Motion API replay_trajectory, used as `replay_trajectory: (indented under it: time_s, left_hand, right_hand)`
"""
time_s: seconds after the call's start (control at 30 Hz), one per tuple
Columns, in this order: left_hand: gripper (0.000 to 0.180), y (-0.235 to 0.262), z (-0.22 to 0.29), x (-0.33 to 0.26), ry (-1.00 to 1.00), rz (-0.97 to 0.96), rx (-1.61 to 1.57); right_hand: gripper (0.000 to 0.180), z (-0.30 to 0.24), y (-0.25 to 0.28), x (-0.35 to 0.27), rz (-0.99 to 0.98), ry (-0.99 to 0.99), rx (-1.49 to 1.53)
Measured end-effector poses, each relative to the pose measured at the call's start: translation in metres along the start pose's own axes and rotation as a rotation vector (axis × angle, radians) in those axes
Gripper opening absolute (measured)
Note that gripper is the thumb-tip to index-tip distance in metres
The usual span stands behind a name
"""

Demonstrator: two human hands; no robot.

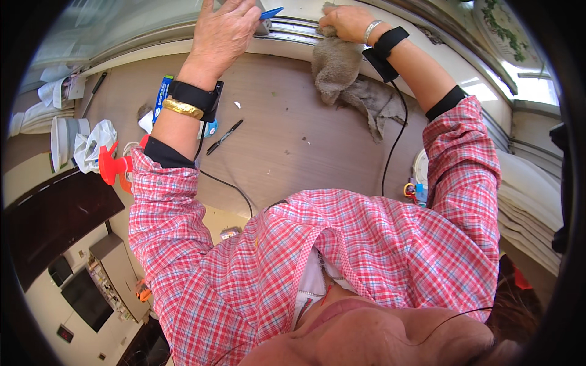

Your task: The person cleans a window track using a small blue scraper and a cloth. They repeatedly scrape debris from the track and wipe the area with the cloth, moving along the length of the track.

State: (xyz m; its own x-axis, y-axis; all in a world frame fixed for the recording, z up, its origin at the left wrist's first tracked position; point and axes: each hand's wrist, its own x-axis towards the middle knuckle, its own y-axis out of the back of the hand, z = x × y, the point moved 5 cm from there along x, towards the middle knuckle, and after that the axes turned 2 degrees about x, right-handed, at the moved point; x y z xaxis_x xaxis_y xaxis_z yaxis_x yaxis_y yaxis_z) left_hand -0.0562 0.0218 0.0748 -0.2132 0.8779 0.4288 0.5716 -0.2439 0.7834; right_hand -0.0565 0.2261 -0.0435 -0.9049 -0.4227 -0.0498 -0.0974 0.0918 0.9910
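Note:
At the top of the head view, both my arms stretch to the window's sliding track (293, 28). My left hand (227, 32) is closed around a slim blue tool (272, 12), whose pointed end sticks out to the right above the track. What the rest of the tool looks like is hidden by my fingers. Pressed on the sill at the track's right part, my right hand (349, 23) grips a grey-brown cloth (337, 64). The cloth's loose end hangs down and trails over the wooden surface (274, 152).
Left of centre lie a black pen (224, 136) and a blue tube-like package (162, 97). A red spray nozzle (113, 163) stands beside a crumpled white bag (96, 145). Black cables (397, 134) hang from both wrist straps. Curtains (528, 195) bunch at the right.

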Motion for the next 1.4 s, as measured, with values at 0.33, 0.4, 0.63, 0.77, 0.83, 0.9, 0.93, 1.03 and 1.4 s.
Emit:
replay_trajectory:
  time_s: [0.33, 0.4, 0.63, 0.77, 0.83, 0.9, 0.93, 1.03, 1.4]
  left_hand:
    - [0.02, 0.002, 0.008, -0.036, 0.461, 0.238, -0.693]
    - [0.02, -0.002, 0.016, -0.053, 0.615, 0.186, -0.842]
    - [0.023, 0.005, 0.037, -0.104, 0.805, 0.074, -1.01]
    - [0.025, 0.004, 0.052, -0.127, 0.924, 0.02, -1.068]
    - [0.025, 0.004, 0.057, -0.135, 0.929, -0.002, -1.095]
    - [0.025, 0.007, 0.058, -0.143, 0.906, -0.002, -1.066]
    - [0.025, 0.01, 0.059, -0.147, 0.901, -0.001, -1.052]
    - [0.027, 0.014, 0.06, -0.168, 1.013, -0.047, -1.067]
    - [0.029, 0.035, 0.081, -0.206, 1.122, -0.08, -1.155]
  right_hand:
    - [0.016, -0.002, 0.039, -0.015, 0.449, 0.117, 0.282]
    - [0.021, -0.021, 0.025, 0.024, 0.424, 0.151, 0.051]
    - [0.016, -0.04, -0.008, 0.111, 0.273, 0.073, -0.032]
    - [0.021, -0.041, -0.005, 0.11, 0.113, -0.025, -0.052]
    - [0.022, -0.043, -0.003, 0.105, 0.022, -0.009, -0.044]
    - [0.022, -0.04, 0.001, 0.097, -0.004, -0.022, 0.01]
    - [0.021, -0.033, 0.002, 0.088, 0.01, -0.036, 0.059]
    - [0.021, -0.023, -0.004, 0.07, -0.106, 0.074, 0.043]
    - [0.046, 0.02, 0.007, -0.049, -0.148, -0.081, -0.233]
